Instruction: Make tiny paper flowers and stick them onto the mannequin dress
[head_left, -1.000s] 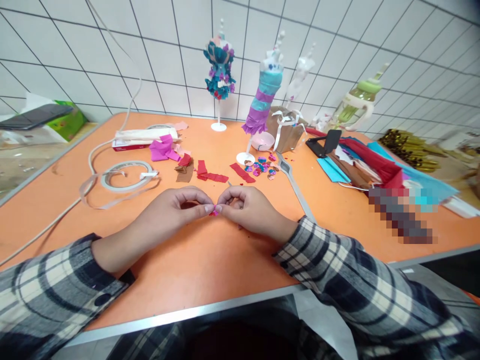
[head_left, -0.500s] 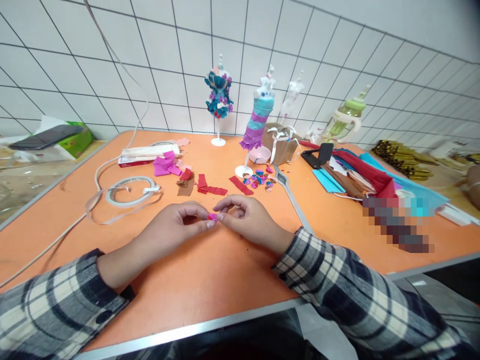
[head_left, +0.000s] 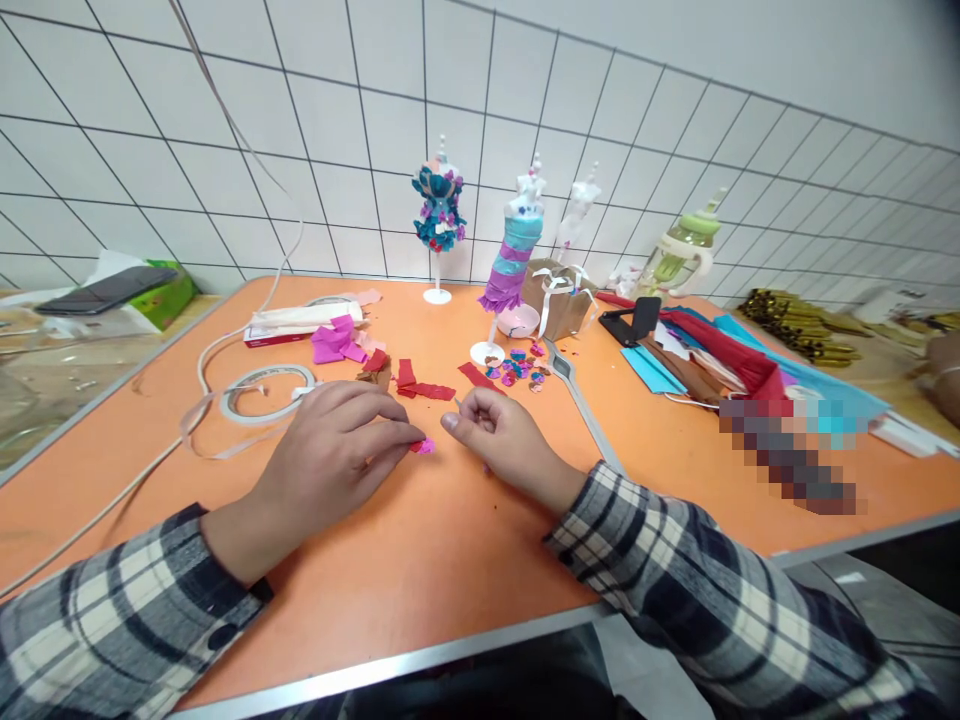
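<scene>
My left hand (head_left: 337,450) pinches a small crumpled pink-and-red paper piece (head_left: 426,447) between thumb and fingertips, above the orange table. A short way to its right, my right hand (head_left: 502,435) is closed with the thumb pressed to the curled fingers. A tiny greyish tip shows at its fingertips, too small to name. The hands are apart. Just beyond them lie red paper strips (head_left: 431,391) and a pile of small coloured paper discs (head_left: 517,370). A mini dress form (head_left: 506,265) wrapped in blue and purple paper stands behind the discs, tilted in view.
Left of my hands lie a roll of white tape (head_left: 232,405), a cable (head_left: 150,470) and pink paper (head_left: 337,341). Another decorated dress form (head_left: 439,215) stands by the tiled wall. A paper bag (head_left: 559,310), pink bowl (head_left: 519,320), bottle (head_left: 686,250) and coloured sheets (head_left: 720,350) are on the right.
My hands have moved apart; both were at the pink-and-red paper before, and now only the left holds it. My right fingers have curled in more. The view has tilted slightly upward.
</scene>
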